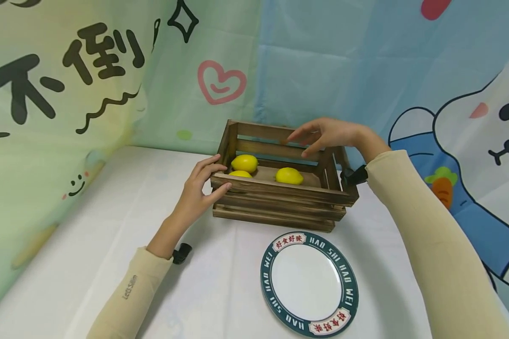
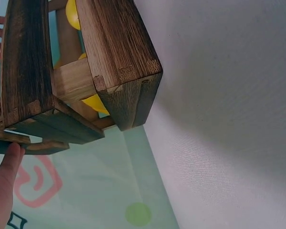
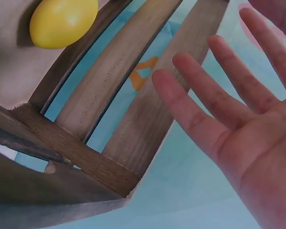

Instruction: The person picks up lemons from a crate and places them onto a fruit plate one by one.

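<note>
A brown slatted wooden crate (image 1: 280,200) stands on the white cloth with three yellow lemons inside. Two lemons are at its left, one behind (image 1: 244,163) and one half hidden by the front slat (image 1: 240,174); the third lemon (image 1: 289,176) lies right of the middle. My left hand (image 1: 195,190) grips the crate's front left corner, fingers over the rim and thumb at the front. Above the crate's back right part hovers my right hand (image 1: 328,134), empty, its fingers spread in the right wrist view. That view also shows one lemon (image 3: 63,23) on the crate floor.
In front of the crate lies a round white plate (image 1: 306,282) with a dark green lettered rim. Behind it hangs a printed cloth backdrop (image 1: 314,61). White cloth (image 1: 110,226) covers the table. Both wrists carry a small black camera.
</note>
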Available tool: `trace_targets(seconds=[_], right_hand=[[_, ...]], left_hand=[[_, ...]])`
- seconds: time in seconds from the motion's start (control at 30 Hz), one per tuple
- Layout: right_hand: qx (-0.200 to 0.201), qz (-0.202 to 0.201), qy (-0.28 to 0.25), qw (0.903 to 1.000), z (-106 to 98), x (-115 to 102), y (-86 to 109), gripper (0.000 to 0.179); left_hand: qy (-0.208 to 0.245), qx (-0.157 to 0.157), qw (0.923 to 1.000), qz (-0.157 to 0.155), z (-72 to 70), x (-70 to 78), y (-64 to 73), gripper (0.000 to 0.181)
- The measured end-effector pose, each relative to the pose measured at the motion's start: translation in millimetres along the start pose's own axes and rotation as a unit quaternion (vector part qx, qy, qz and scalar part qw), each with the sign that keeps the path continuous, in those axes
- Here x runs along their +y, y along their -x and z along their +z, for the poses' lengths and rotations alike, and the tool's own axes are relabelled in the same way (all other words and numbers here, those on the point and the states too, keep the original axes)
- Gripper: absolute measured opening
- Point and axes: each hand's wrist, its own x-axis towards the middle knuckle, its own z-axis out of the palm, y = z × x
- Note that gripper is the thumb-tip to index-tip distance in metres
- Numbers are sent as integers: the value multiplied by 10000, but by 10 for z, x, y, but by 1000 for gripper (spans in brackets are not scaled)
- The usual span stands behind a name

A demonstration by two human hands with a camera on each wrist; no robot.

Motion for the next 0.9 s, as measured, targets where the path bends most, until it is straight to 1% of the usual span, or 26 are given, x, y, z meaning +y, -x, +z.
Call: trace_targets(seconds=[0.17,0.27,0.5,0.63,0.8,0.9], right_hand=[[-333,-96,-61,9994,-17,5,-135,55],[-506,-134,-226,9984,-3,18,-209,57],[-632,-46,-568,9964,42,112,-333,55],[-803,145,-578,9950,60,171,-392,54],[-1144,168,-559,9917,63,208,-482,57],[-1325,186,-438,9900,74,227,-540,56]], left_hand=[[-36,5,10000,1,-10,-14,-8,35],[-57,6,10000,24,-10,-18,-5,35],[-85,0,9999,70,10,-38,-8,35],[-118,-2,9999,103,10,-44,-10,35],[-129,70,9998,107,3,-50,0,35],[-120,80,9998,113,21,-58,-7,34]])
